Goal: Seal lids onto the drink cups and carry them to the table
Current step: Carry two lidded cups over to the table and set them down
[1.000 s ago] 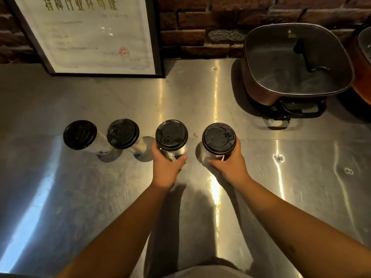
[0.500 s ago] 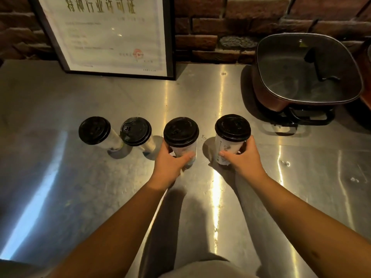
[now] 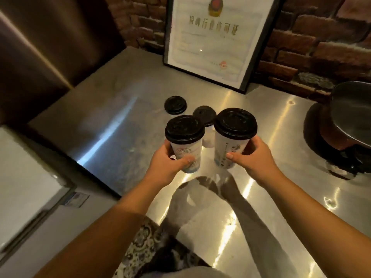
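Two white paper drink cups with black lids are lifted above the steel counter [image 3: 261, 197]. My left hand [image 3: 166, 163] grips the left cup [image 3: 185, 143] round its lower body. My right hand [image 3: 255, 157] grips the right cup [image 3: 232, 141] from the side, thumb across its front. Both cups are upright and close together. Two more lidded cups stand on the counter behind them: one [image 3: 175, 104] at the back left, another [image 3: 205, 117] partly hidden between the held cups.
A framed certificate [image 3: 212, 39] leans on the brick wall at the back. A dark electric pot [image 3: 349, 121] stands at the right edge. The counter's left edge [image 3: 76, 157] drops to a steel cabinet front [image 3: 26, 187].
Both hands have lifted their cups off the counter and toward me. The view has swung left, so the counter's left edge and the cabinet now show.
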